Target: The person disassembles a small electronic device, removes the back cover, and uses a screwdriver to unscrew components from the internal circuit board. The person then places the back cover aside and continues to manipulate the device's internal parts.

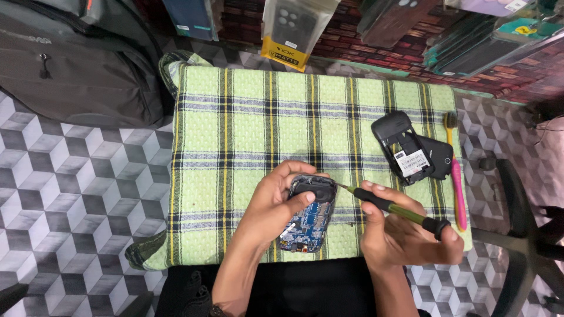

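My left hand (271,202) grips a small opened phone (308,218) with its blue circuit board bare, resting on a green checked cloth (235,123). The thumb lies across the phone's dark upper part. My right hand (405,235) holds a green-and-black screwdriver (395,207), and its thin tip touches the phone's top right edge. Off to the right on the cloth lie a black phone housing with a white-labelled battery (409,157) and a black back cover (437,155).
A pink toothbrush (456,176) lies along the cloth's right edge. A grey backpack (70,58) sits at the top left. Packaged phone cases (294,29) lean against a brick-patterned wall at the back. A dark chair base (523,235) stands at the right on the cube-patterned floor.
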